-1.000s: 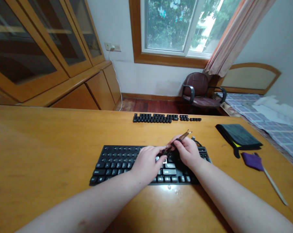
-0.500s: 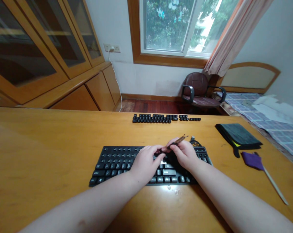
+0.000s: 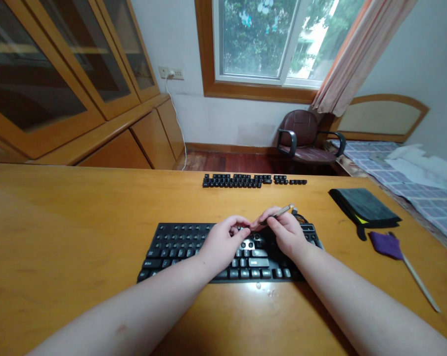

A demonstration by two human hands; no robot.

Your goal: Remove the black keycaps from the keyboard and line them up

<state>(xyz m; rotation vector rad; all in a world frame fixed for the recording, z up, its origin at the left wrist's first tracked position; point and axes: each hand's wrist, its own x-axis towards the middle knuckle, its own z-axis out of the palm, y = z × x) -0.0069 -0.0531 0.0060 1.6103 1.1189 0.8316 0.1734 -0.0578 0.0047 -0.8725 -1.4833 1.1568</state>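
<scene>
A black computer keyboard lies on the wooden table, partly covered by my hands. Around its middle right several key positions show bare sockets, without caps. My right hand is closed round a slim two-pronged tool that looks like a keycap puller or tweezers; its far end points up and away. Over the bare sockets, my left hand pinches thumb and fingers together beside the near end of the tool. Whatever lies between those fingertips is too small to make out.
Loose black keycaps stand in rows along the table's far edge. Behind the keyboard lies a coiled cable. To the right are a dark folded pouch and a purple-headed brush with a pale handle. A chair stands beyond.
My right hand has shifted slightly right and turned the tool, whose prongs now look closer together. My left fingertips have moved a little, uncovering more bare sockets.
</scene>
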